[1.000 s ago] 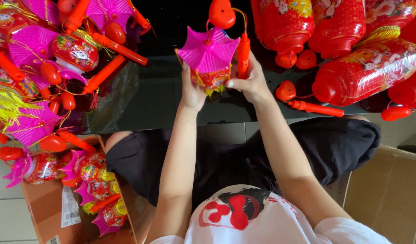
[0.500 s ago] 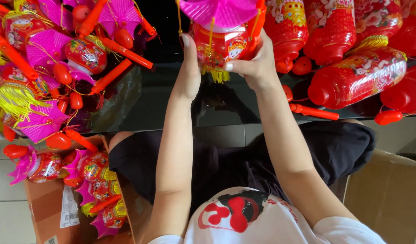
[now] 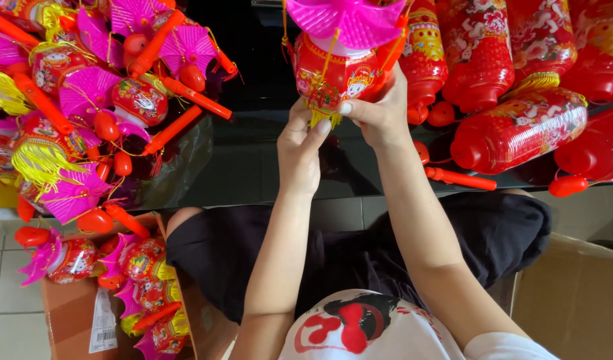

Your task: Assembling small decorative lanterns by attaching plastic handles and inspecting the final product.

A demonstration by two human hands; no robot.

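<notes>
Head view: left hand [image 3: 300,150] and right hand [image 3: 381,110], grips closed on red lantern [image 3: 333,73].

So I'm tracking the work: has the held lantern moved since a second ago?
Yes. The lantern rose toward the red lantern pile on the dark table.

Red lantern [image 3: 333,73], pink-topped, yellow tassel, held upright.

The top edge cuts off the pink fan top [image 3: 350,20] of the held lantern [image 3: 333,73]. The right hand [image 3: 380,113] hides the lantern's right side; the cardboard box [image 3: 73,313] runs off the bottom.
</notes>
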